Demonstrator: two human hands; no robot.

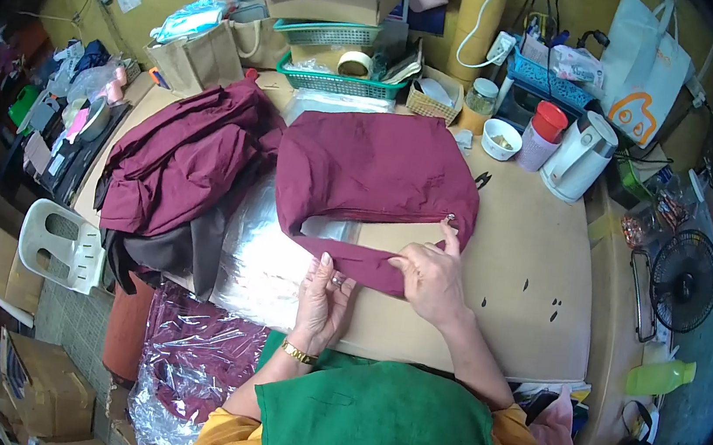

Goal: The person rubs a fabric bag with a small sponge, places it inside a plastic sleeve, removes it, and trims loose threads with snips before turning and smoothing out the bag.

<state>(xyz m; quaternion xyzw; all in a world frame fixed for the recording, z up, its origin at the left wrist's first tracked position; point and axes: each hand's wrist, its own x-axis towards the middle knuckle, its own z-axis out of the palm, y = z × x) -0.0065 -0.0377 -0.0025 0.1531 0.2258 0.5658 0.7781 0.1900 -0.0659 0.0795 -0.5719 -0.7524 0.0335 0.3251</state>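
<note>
A maroon fabric shoulder bag (381, 159) lies on the table, its wide strap looped toward me. My left hand (323, 305) pinches the strap's lower edge, thumb up and fingers partly behind the cloth. Higher on the right, my right hand (431, 277) is closed on the strap, with the index finger stretched toward a small metal zipper pull (449, 220) on the bag's edge. Left of the bag is a heap of more maroon fabric pieces (183, 159) with dark lining. Clear plastic bags (260, 255) lie flat beneath and beside the bag.
Along the back stand a green basket (337, 82), a small white bowl (501, 140), a red-lidded cup (545, 134) and a white electric kettle (581, 156). A white plastic stool (64, 244) is at left. A plastic-wrapped maroon bundle (192, 349) sits below the table edge. A black fan (684, 279) stands right.
</note>
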